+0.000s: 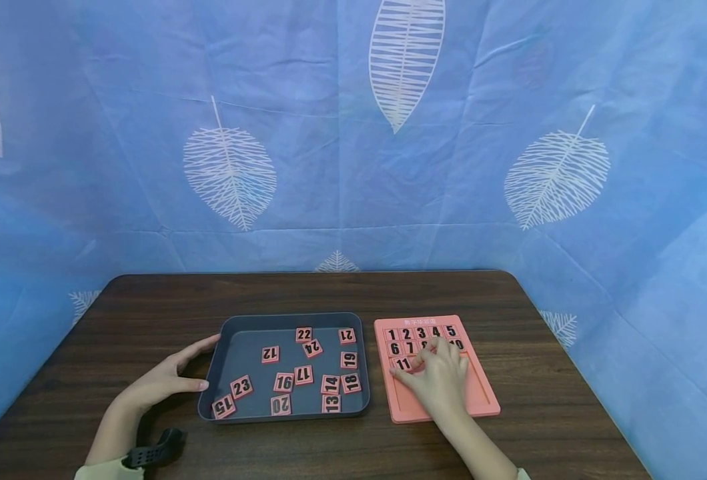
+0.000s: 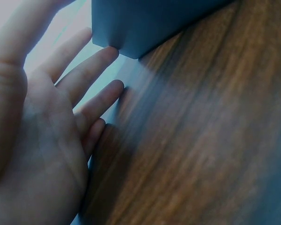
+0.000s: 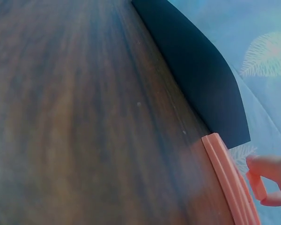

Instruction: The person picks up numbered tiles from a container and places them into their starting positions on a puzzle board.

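The table (image 1: 545, 400) has a smooth brown wood-grain surface with a soft sheen in the wrist views. At left, the dark tray (image 1: 239, 357) looks like smooth, matt plastic. At right, the pink number-puzzle board (image 1: 407, 403) looks like smooth moulded plastic, as do the number tiles (image 1: 284, 382). The far leaf-print backdrop (image 1: 329, 173) is creased cloth; the near-left wristband (image 1: 145, 457) looks matt and rubbery.

Through my feed I saw a dark wood-grained table (image 1: 551, 407) with rounded far corners; creased blue cloth (image 1: 320, 173), printed with white leaves (image 1: 407, 60), hung beyond.
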Demonstrator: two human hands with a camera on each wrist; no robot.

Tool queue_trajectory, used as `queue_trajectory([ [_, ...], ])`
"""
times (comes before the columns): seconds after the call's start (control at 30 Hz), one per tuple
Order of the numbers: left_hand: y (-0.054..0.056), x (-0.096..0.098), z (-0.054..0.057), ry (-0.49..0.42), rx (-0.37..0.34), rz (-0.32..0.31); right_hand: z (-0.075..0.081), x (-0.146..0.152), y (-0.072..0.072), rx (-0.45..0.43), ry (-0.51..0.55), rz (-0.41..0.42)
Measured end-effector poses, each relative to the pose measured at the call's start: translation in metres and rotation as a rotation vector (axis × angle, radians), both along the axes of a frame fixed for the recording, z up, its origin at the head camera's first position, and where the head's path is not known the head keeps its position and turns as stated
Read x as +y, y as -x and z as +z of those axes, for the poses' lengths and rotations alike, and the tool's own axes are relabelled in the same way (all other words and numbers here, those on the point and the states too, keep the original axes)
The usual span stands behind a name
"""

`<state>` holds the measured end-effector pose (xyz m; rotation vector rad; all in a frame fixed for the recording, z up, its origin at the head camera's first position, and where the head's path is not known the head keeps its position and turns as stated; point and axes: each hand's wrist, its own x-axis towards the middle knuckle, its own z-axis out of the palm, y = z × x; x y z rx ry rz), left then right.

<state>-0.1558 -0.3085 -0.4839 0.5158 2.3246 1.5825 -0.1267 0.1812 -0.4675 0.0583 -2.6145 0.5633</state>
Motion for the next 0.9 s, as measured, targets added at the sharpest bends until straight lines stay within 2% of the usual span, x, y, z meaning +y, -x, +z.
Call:
queue_trajectory([
  [0.2,0.000,0.002,0.001,0.004,0.007,-0.002,-0.006,0.001,0.003,-0.041,0.007,-0.001],
  [0.43,-0.001,0.003,0.003,-0.018,0.037,-0.034,-0.011,0.002,0.004,-0.073,0.026,0.018],
  [0.7,-0.002,0.004,0.004,-0.004,0.035,-0.025,-0.012,0.003,0.004,-0.057,0.022,0.047],
  [0.9,-0.001,0.002,0.002,-0.005,0.010,-0.012,-0.007,0.003,0.002,-0.048,0.001,0.057],
])
